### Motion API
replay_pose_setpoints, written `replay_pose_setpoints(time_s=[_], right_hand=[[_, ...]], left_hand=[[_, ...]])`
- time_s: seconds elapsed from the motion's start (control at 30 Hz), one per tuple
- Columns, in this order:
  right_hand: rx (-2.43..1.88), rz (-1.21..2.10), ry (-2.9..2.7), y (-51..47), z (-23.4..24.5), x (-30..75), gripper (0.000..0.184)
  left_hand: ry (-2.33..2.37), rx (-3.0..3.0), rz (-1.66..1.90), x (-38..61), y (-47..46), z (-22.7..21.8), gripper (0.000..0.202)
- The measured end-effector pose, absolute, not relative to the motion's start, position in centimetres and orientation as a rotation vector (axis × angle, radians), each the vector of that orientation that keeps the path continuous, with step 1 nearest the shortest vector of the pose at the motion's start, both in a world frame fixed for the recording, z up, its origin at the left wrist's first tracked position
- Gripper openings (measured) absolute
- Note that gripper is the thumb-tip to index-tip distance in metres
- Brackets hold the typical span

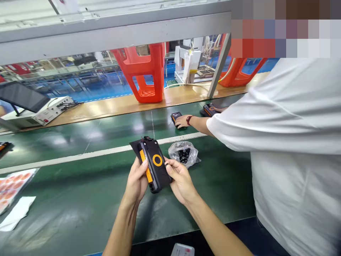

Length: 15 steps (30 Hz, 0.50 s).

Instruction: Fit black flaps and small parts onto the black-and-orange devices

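I hold a black rugged phone [154, 164] with an orange side strip and an orange ring on its back, above the green conveyor belt [80, 199]. My left hand [136, 182] grips its left edge, thumb on the orange strip. My right hand [181, 180] clasps its right lower edge. A black flap or sleeve sticks out behind the phone's upper left. Just beyond my right hand lies a clear plastic bag [183, 153] with small black parts inside.
A co-worker in a white shirt [293, 142] stands at the right, a hand [183, 121] on another black device on the belt, a second device [210, 109] nearby. Sheets of orange stickers [12, 186] and white paper [17, 213] lie left. Red stools [146, 71] stand behind.
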State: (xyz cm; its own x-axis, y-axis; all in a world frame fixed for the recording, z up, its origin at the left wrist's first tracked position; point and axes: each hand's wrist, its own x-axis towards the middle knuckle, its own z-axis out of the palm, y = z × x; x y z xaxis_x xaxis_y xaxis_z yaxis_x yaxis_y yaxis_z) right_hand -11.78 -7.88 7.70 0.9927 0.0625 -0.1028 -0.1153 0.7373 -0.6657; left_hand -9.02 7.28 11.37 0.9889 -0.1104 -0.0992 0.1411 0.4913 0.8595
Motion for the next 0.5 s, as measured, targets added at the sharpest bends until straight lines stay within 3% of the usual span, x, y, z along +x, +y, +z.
replay_pose_setpoints(time_s=[0.17, 0.3, 0.5], right_hand=[[-0.603, 0.246, 0.138, -7.2, 8.4, -12.0, 0.045], [-0.494, 0.348, 0.147, -7.4, 9.7, -11.7, 0.046], [-0.486, 0.437, 0.169, -8.4, 10.7, -11.9, 0.027]], left_hand=[[-0.011, 0.875, -0.229, -8.7, 7.0, 10.4, 0.069], [0.034, 0.854, -0.15, -7.8, 6.8, 10.6, 0.054], [0.015, 0.889, -0.082, -6.5, 7.2, 10.7, 0.044]])
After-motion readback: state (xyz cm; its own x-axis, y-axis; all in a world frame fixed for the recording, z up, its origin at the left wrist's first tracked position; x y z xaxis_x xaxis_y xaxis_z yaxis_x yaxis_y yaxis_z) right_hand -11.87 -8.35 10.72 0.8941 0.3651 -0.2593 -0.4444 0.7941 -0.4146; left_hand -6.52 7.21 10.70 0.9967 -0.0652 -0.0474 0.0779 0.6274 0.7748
